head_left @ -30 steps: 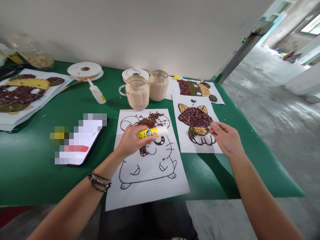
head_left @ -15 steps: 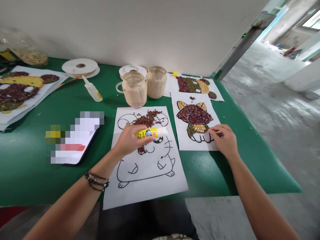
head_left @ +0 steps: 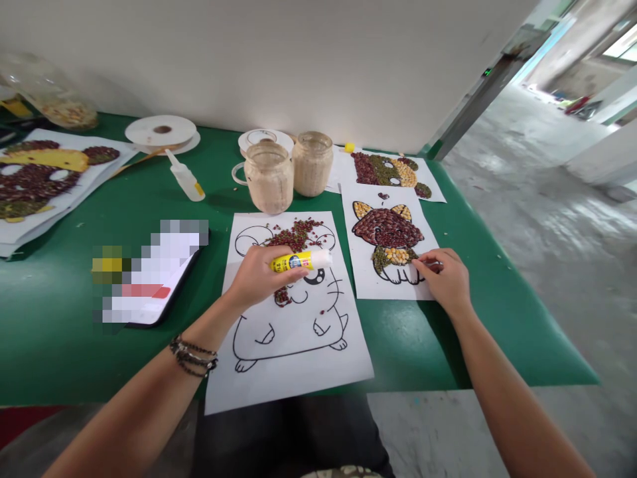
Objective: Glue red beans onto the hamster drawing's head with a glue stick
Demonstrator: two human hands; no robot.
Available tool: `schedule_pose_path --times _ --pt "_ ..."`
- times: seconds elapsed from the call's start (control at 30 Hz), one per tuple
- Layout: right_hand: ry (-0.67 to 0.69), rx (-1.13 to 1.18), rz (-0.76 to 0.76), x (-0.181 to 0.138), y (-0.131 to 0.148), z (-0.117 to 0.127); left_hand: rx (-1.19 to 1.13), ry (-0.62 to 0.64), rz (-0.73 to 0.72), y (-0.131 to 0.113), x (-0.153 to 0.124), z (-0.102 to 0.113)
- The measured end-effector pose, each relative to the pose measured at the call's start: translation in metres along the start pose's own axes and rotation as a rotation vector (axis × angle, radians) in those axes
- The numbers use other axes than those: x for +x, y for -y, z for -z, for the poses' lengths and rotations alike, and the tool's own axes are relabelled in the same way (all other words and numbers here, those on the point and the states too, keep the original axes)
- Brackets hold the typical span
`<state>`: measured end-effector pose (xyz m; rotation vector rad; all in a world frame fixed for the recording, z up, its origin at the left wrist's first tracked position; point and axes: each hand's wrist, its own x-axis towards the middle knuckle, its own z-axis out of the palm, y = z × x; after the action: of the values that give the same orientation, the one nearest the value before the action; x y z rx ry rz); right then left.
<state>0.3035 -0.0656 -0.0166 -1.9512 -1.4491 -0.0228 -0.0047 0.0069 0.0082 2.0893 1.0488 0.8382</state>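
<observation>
My left hand (head_left: 259, 275) is closed around a yellow glue stick (head_left: 300, 260) held sideways above a hamster outline sheet (head_left: 291, 332), whose head carries a patch of red beans (head_left: 294, 234). My right hand (head_left: 445, 279) rests on the lower right corner of a second sheet (head_left: 363, 282) showing a cat filled with beans and corn (head_left: 387, 236). Its fingers are pinched together at the cat's feet; what they hold, if anything, is too small to make out.
On the green table (head_left: 64, 358) stand two jars (head_left: 269, 176) (head_left: 311, 162). There is also a small glue bottle (head_left: 185, 178), tape rolls (head_left: 162, 131), a phone (head_left: 149, 275), more bean pictures far left (head_left: 37, 176) and at the back (head_left: 388, 169). The table's right edge borders an open concrete floor.
My right hand came down from above the cat picture onto its lower right corner. The left hand and glue stick have barely moved.
</observation>
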Motion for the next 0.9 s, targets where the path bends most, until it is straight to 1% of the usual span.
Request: schedule_pose_path --times 0.2,0.37,0.53,0.73,0.9 --pt "-0.032 -0.047 0.071 -0.0016 -0.0029 0.0001 0.019 0.02 0.009 -0.0004 0.0 0.0012" --pt "-0.044 -0.063 0.095 -0.0024 -0.0042 0.0 0.021 0.013 0.0 0.0009 -0.0009 0.0021" --pt "-0.022 -0.053 0.06 -0.0025 -0.0016 0.0007 0.013 0.007 0.004 0.0005 -0.0014 0.0017" --pt "-0.009 -0.048 -0.031 -0.0002 0.0024 0.0015 0.001 -0.003 0.012 0.0011 -0.0019 0.0013" --pt "0.009 -0.002 -0.043 -0.0014 0.0001 0.004 -0.083 -0.034 0.017 0.002 -0.001 0.0012"
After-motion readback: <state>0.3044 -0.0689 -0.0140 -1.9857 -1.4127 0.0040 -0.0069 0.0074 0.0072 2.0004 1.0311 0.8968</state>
